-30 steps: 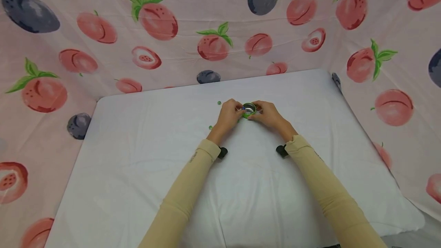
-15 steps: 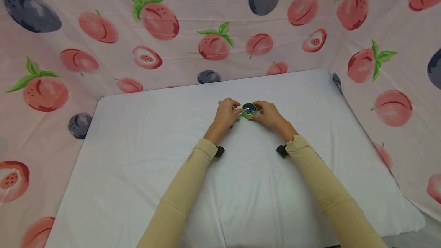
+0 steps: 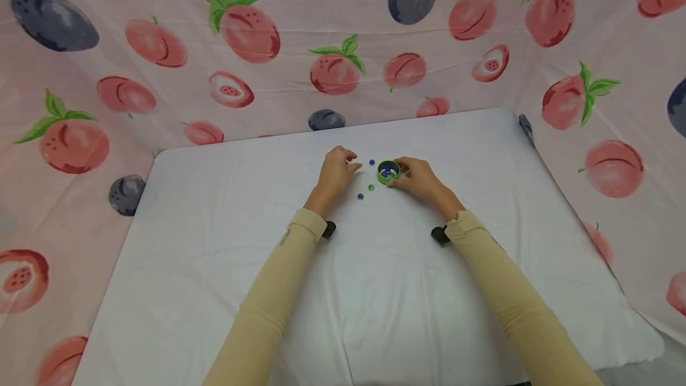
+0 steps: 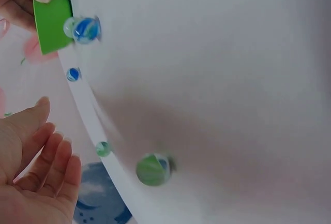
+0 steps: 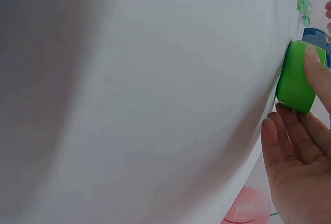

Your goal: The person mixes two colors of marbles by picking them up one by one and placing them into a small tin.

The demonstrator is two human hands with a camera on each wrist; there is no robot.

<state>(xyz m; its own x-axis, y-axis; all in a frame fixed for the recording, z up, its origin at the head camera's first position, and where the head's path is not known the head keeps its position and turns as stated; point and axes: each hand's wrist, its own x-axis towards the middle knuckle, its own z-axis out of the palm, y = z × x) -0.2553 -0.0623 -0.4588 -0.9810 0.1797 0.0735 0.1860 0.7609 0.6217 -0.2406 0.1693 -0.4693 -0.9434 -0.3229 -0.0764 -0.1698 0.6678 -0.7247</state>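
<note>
My right hand (image 3: pixel 420 176) holds a small round bowl (image 3: pixel 382 180), bright green outside, with the thumb on its near side and fingers behind. Blue shows inside the bowl's shiny interior. My left hand (image 3: pixel 336 170) is off to the bowl's left, fingers loosely bent and apart, with nothing between them. Between hand and bowl lie a blue marble (image 3: pixel 372 162), a green marble (image 3: pixel 371 187) and a second blue marble (image 3: pixel 360 196). In the left wrist view, a larger-looking green marble (image 4: pixel 153 169) and a smaller-looking one (image 4: pixel 103 148) lie beyond the left fingertips.
A white cloth covers the table (image 3: pixel 225 243), with soft creases toward the front. Fruit-print curtains (image 3: pixel 289 28) hang along its back and both sides. Dark wrist cameras (image 3: pixel 440 235) sit under both sleeves.
My left hand has drawn back leftward from the bowl's rim. The blue marble it pinched there is out of its fingers, and blue shows inside the bowl. The right hand stays put.
</note>
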